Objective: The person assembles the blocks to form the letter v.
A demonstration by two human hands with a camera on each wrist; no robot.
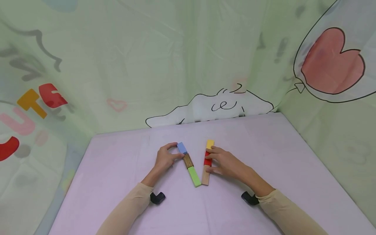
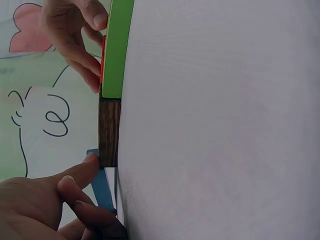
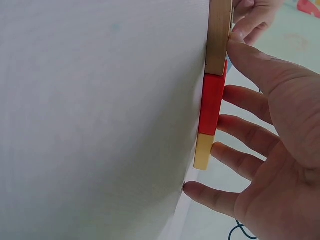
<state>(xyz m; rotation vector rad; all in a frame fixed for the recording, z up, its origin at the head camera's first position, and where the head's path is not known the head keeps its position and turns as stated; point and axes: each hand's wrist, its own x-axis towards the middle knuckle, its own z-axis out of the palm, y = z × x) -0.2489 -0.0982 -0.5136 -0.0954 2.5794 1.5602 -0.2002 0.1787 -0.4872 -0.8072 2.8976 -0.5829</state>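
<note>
Two rows of small blocks form a V on the table, their near ends meeting. The left row has a blue block (image 1: 181,148), a dark brown wooden block (image 1: 188,161) and a green block (image 1: 194,177). In the right row are a yellow block (image 1: 210,144), a red block (image 1: 208,159) and a light wooden block (image 1: 206,175). My left hand (image 1: 166,159) pinches the blue block between thumb and index finger. Along the right row, my right hand (image 1: 228,162) rests spread fingertips on the blocks, its thumb touching the light wooden block (image 3: 218,37).
A pale lilac cloth covers the table (image 1: 117,169). Behind it hangs a light green printed curtain (image 1: 141,65) with a red heart balloon at the right. Black wrist mounts (image 1: 158,198) sit beneath both wrists.
</note>
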